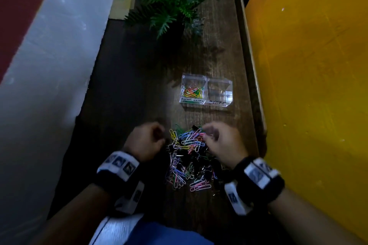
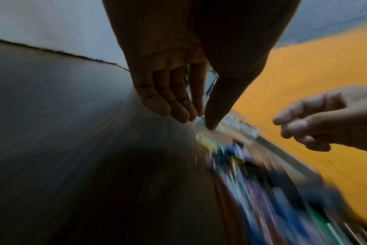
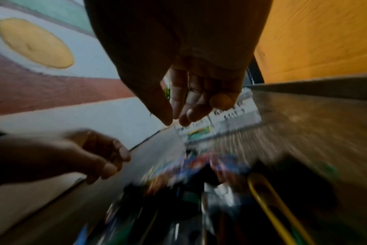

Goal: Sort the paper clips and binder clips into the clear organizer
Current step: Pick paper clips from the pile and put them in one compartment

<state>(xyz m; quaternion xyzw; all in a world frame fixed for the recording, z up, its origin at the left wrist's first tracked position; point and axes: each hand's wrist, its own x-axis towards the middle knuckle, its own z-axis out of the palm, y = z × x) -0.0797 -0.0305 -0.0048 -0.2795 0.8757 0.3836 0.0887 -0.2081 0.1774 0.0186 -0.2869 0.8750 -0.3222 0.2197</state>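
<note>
The left hand (image 1: 146, 141) and right hand (image 1: 223, 143) are hovering at either side of the mixed clip pile (image 1: 187, 157), fingers loosely curled, holding nothing visible. Beyond the pile, the clear organizer (image 1: 206, 91) is sitting on the wooden table (image 1: 129, 85), paper clips (image 1: 192, 92) lying in its left compartment.

A narrow dark-brown wood-grain table (image 1: 209, 57) runs toward 12 o'clock in dim light. A pale blue-white painted wall with a maroon band (image 1: 49, 45) flanks it at 9 o'clock, a bright yellow panel (image 1: 310, 65) at 3 o'clock.
</note>
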